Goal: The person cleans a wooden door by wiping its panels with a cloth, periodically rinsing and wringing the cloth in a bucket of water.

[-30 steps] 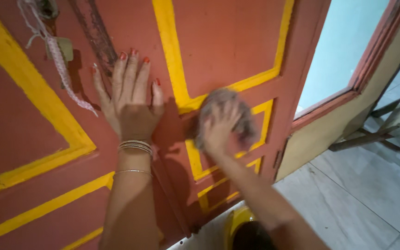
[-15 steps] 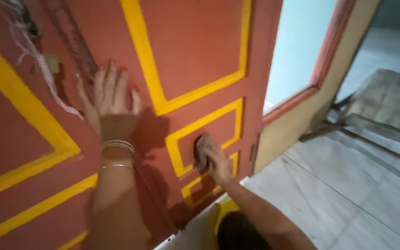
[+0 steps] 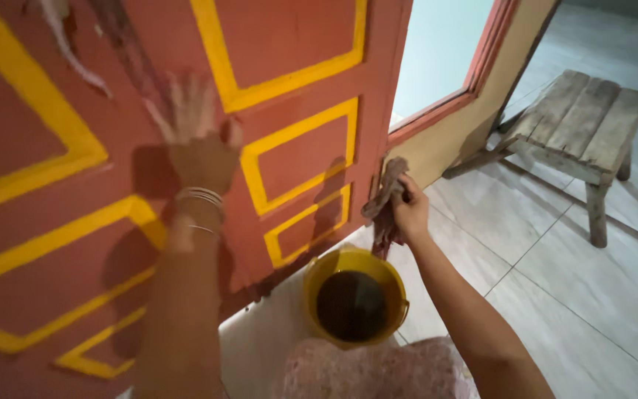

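Fingers of the left hand [image 3: 199, 151] lie spread and flat against the red door [image 3: 304, 66] with yellow trim, upper left of centre, blurred but gripping nothing. Right of centre, the right hand [image 3: 410, 210] is clenched around a dark rag [image 3: 385, 210], which hangs limp by the door's edge, above the yellow bucket [image 3: 317, 275] of dark water at lower centre. That cloth looks soft, wet and light, so it is best bunched in the fist. A wooden bench [image 3: 581, 122] stands at upper right.
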